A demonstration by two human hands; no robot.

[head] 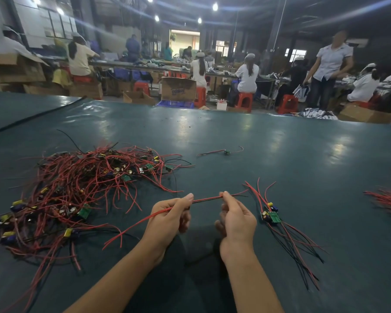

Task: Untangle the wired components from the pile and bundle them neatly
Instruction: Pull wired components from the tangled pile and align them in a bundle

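Near the front edge of the green bench [280, 143], between pile and sorted lot, we have both hands on one component's leads.

Left hand [169, 214] is curled round the held wire pair [207, 199], thumb laid flat along the top. Red tails trail out behind it towards us. Right hand [236, 214] pinches the same pair between thumb and forefinger, with the other fingers loosely curled.

The short stretch between the hands is taut, straight and clear of the bench. We judge that is the point of the two-handed hold: to draw the leads straight and parallel before laying them down. Its board is not visible. It may be inside the left palm, but we cannot tell.

Pile [77, 188] sits to our left, apart from the hands. Red and black leads loop through each other, with small green boards and yellow and blue capacitors scattered through. It is large, so the job looks early.

Sorted group [272, 216] lies just beside the right hand, boards together, leads fanned out both ways. We think it is placed there so each freed piece drops on with a short move and the boards line up for tying.

Lone component [226, 151] rests farther out, apart from everything. Another bundle [388, 202] of red leads is cut off at the right edge.

Risk: the tails behind the left hand lie near the pile's strays and could snag.
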